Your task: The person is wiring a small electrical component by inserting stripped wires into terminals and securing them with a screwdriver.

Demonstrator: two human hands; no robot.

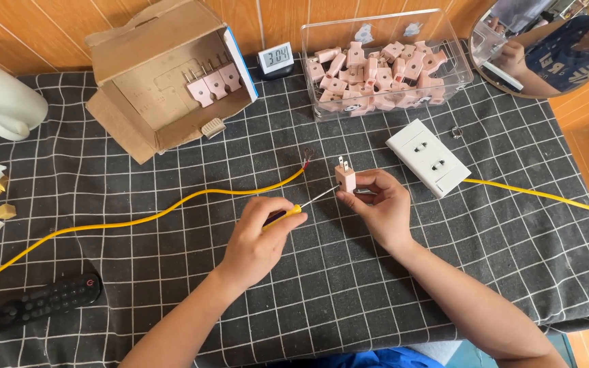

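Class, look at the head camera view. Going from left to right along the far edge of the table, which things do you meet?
White mug → open cardboard box holding pink plugs → small digital clock → clear plastic tub of pink plugs → round mirror.

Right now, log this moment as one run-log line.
left hand: holds screwdriver | right hand: holds pink plug | screwdriver tip at plug | yellow cable on cloth
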